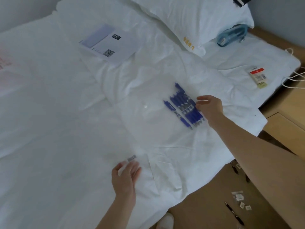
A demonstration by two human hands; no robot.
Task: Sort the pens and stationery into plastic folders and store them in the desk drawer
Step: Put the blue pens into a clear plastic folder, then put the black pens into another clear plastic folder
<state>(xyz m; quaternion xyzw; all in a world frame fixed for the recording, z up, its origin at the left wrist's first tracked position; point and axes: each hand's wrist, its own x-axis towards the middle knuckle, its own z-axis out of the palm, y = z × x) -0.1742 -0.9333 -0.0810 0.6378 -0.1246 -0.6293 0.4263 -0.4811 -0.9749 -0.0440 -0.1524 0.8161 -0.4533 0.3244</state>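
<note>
While sorting looked barely begun:
Pens [184,104]: lay bunched on the bed [66,113], seemingly inside a clear folder [148,123].
Right hand [210,107]: fingers curled at the pens; actual grasp unclear.
Left hand [126,176]: relaxed on the folder's corner.
Left: closing, storing.
Hidden: drawer, folder edges.

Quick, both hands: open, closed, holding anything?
Left hand: open, fingers resting on the clear plastic folder.
Right hand: open, fingertips at the blue pens, no grip.
</note>
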